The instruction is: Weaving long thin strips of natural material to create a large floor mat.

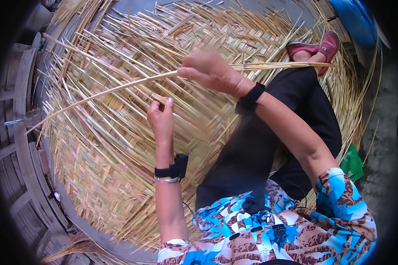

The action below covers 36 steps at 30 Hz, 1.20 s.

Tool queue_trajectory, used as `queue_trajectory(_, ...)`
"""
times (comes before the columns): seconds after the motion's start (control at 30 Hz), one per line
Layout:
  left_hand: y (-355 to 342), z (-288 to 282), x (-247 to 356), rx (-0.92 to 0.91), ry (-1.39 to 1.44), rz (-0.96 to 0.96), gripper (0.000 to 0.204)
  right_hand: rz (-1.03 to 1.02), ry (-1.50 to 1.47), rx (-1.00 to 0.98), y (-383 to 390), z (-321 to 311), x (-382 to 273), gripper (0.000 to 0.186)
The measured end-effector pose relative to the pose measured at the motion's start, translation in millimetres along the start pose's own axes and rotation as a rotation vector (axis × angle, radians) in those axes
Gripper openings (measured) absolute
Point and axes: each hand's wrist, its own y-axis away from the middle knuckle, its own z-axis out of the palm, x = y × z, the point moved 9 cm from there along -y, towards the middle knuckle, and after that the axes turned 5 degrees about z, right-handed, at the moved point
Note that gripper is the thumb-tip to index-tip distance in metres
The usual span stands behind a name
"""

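A large round-edged woven mat [93,185] of pale split reed strips spreads under me, with many loose strip ends lying over it. My right hand [212,73], slightly blurred, is closed around a few long reed strips [115,90]. These reach from the far left edge of the mat, above its surface, to near my feet on the right. Lower and to the left, my left hand [160,121] has its thumb and fingers closed at a reed strip [152,93] lying across the weave. Blurred strips show in the mat between my hands and my leg.
My dark-trousered leg [247,145] rests on the mat, and my pink shoes [329,46] are at the upper right. Wooden slatted furniture [26,145] lines the left. A green packet [351,163] lies on the grey floor at right; a blue object [353,20] stands beyond the shoes.
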Motion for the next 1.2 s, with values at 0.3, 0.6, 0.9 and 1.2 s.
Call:
queue_trajectory(0.3,5,18,29,-0.122,0.417,-0.037,0.013,-0.09,0.528,0.541,10,-102,-22,0.014)
queue_trajectory(0.6,-36,17,-24,-0.138,-0.042,-0.258,0.019,0.036,0.555,0.349,22,-51,-23,0.01)
queue_trajectory(0.9,10,20,39,0.057,0.321,-0.016,0.012,0.269,0.17,0.329,15,-48,22,0.015)
queue_trajectory(1.2,52,1,82,-0.052,-0.022,0.316,0.016,-0.172,0.178,-0.159,30,63,-16,0.022)
